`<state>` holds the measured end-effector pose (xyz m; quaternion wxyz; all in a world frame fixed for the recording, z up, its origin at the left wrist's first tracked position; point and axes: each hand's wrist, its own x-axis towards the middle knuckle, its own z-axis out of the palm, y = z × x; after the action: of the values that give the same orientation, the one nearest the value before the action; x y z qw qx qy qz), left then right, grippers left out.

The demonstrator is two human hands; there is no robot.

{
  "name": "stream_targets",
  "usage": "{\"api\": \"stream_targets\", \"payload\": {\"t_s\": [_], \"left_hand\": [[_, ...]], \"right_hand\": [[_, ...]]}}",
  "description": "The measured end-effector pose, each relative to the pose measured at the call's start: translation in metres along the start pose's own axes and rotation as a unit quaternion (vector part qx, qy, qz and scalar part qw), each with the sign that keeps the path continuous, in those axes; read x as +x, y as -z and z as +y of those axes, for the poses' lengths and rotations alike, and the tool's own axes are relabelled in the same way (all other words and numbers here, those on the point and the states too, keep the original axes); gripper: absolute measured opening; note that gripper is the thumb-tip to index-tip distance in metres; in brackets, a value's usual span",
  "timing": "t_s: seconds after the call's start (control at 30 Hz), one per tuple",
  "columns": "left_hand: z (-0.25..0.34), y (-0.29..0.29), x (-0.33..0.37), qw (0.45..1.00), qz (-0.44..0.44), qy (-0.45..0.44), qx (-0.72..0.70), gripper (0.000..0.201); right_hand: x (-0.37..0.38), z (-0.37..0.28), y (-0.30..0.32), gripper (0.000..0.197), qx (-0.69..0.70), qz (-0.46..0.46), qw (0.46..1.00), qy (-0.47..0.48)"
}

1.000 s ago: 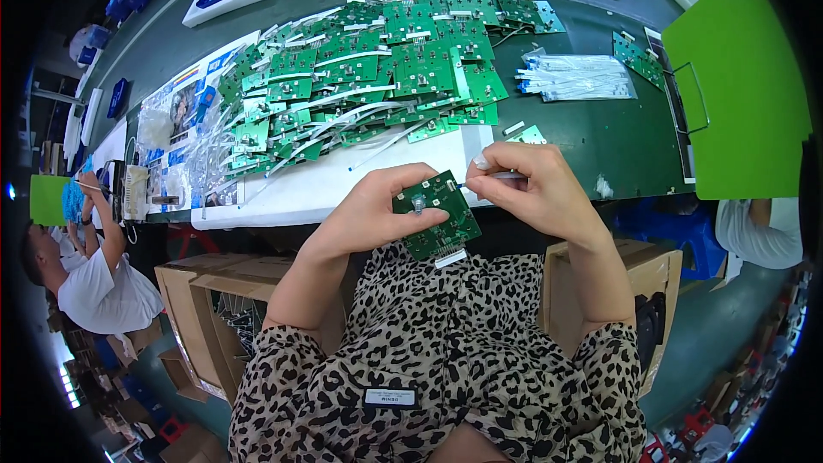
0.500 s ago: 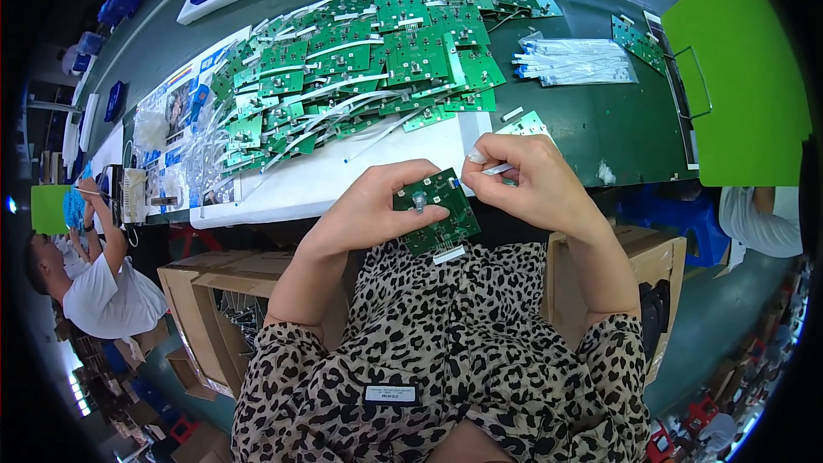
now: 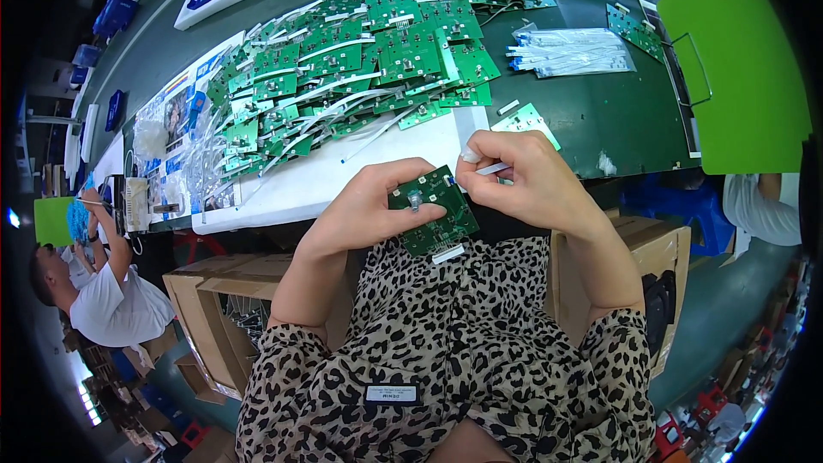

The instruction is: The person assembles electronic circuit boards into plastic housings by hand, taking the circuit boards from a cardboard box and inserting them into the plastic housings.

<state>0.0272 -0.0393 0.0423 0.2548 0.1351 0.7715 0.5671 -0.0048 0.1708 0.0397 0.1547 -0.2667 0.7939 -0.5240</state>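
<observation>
My left hand (image 3: 377,203) grips a green circuit board (image 3: 437,230) over the table's near edge, its thumb lying across the face by a round metal part. A white connector sits on the board's lower edge. At the board's upper right corner, my right hand (image 3: 519,176) pinches a white flat ribbon cable (image 3: 492,169). The cable's end is hidden by the fingers, so I cannot tell whether it sits in the connector there. Something white covers a fingertip of the right hand.
Many green boards with ribbon cables (image 3: 377,43) lie heaped on the table. A bag of flat cables (image 3: 573,53) and a single board (image 3: 636,32) are to the right, beside a lime-green panel (image 3: 733,69). Cardboard boxes (image 3: 227,291) stand below. A co-worker (image 3: 120,300) sits at left.
The right hand's fingers have shifted slightly left, closer against the board's corner. The left hand still holds the board, and the whole view has shifted a little.
</observation>
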Motion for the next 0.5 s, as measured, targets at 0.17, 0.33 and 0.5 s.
{"api": "stream_targets", "payload": {"t_s": [0.17,0.33,0.5], "left_hand": [[0.002,0.0,0.001,0.999,-0.013,-0.003,-0.037,0.027],[0.002,-0.001,-0.001,0.998,-0.001,0.02,-0.063,0.026],[-0.005,-0.002,-0.001,0.997,-0.016,0.034,-0.064,0.025]], "right_hand": [[0.002,0.006,0.002,0.01,0.06,-0.031,0.998,-0.006],[0.002,0.006,-0.002,0.012,0.057,-0.009,0.998,0.01],[0.002,0.014,-0.002,0.015,0.125,-0.047,0.99,-0.034]]}}
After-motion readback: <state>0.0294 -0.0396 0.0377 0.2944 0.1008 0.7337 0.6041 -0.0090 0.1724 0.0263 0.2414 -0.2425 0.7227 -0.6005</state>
